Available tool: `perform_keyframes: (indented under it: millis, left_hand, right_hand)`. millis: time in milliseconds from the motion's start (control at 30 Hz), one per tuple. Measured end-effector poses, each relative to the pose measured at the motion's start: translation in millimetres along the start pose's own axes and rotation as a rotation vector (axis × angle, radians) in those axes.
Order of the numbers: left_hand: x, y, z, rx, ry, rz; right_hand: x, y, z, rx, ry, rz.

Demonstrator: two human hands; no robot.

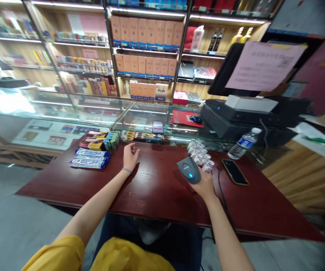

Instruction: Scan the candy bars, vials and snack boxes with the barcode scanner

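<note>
My right hand (206, 185) is wrapped round the handle of a grey barcode scanner (189, 170) with a blue light, held just above the dark red desk (157, 188). Right behind the scanner stands a cluster of small clear bottles (199, 152). My left hand (130, 156) rests on the desk with its fingers loosely curled and holds nothing. To its left lie stacked colourful packs (93, 148), blue ones in front and red and green ones behind.
A black phone (234, 172) lies right of the scanner, with a water bottle (243, 143) on its side behind it. A till with monitor and paper notice (252, 94) stands at the back right. Glass counters (94, 109) and stocked shelves (145, 49) run behind the desk.
</note>
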State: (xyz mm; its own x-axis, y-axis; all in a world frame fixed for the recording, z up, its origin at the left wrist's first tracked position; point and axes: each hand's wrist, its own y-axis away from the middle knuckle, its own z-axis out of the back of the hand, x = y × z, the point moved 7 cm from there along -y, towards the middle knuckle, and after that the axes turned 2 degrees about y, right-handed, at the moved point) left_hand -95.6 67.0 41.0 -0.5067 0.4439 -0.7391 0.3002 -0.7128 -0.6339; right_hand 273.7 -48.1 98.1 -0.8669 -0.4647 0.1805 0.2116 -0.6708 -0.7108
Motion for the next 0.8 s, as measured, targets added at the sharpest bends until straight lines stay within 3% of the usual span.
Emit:
perform_keyframes:
  millis: [167, 333, 600, 800]
  left_hand:
    - [21.0, -7.2, 30.6, -0.062, -0.03, 0.057]
    - [39.4, -8.2, 39.1, -0.123, -0.002, 0.152]
    - [48.8, -58.4, 12.0, -0.04, -0.102, 0.105]
    - [67.0, -84.4, -12.4, -0.103, -0.255, 0.204]
  right_hand:
    - [22.3, -19.3, -30.4, 0.035, -0.117, 0.041]
    - [39.0, -26.8, -47.8, 0.049, -0.203, 0.107]
    - [27.4, -14.7, -60.5, 0.065, -0.192, 0.148]
    - [23.6, -10.7, -64.2, 0.067, -0.215, 0.122]
